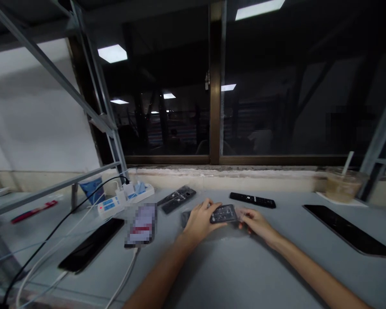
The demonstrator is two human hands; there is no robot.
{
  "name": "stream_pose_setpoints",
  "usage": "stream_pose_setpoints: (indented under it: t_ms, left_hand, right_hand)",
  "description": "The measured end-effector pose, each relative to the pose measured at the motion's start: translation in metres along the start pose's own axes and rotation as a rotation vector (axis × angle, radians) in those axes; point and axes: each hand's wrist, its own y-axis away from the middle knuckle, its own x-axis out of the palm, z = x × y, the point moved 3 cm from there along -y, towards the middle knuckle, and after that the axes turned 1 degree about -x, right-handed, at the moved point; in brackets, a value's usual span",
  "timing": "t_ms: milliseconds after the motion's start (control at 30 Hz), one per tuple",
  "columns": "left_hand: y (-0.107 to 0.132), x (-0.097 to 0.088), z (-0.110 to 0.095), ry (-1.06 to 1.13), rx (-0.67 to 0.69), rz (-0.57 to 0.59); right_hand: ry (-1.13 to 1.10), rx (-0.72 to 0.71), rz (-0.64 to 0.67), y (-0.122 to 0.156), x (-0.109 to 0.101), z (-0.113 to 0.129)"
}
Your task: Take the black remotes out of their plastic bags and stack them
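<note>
The left hand grips an oblong, button-studded black remote; the right hand pinches seemingly thin, clear plastic.

Roughly mid-width on the flat grey tabletop, the slim black plastic remote is under the left hand, with the right hand at the clear plastic film off its right end. Behind those, toward the far edge: a long black remote on the right, two flat black remotes side by side on the left. Further left there's a rectangular light-screened phone, then a rectangular black phone closer to the near edge. Long white plastic power strip sits behind both, blue cup just behind its left end. Far right corner's got a clear round plastic cup on a thin white napkin, flat black rectangular slab in front.
</note>
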Motion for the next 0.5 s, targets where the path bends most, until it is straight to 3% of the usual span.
stream_pose_setpoints:
  t_ms: [133,300,500]
  left_hand:
    - [0.0,-0.002,-0.003,0.011,0.002,-0.01]
    - [-0.001,-0.004,-0.005,-0.136,-0.026,0.025]
    - [-0.005,-0.01,-0.003,-0.233,-0.003,0.084]
  right_hand:
    - [-0.028,0.019,-0.047,0.002,-0.002,0.007]
    - [-0.018,0.079,0.057,0.006,-0.001,0.016]
    - [0.037,-0.034,0.111,0.003,-0.006,0.024]
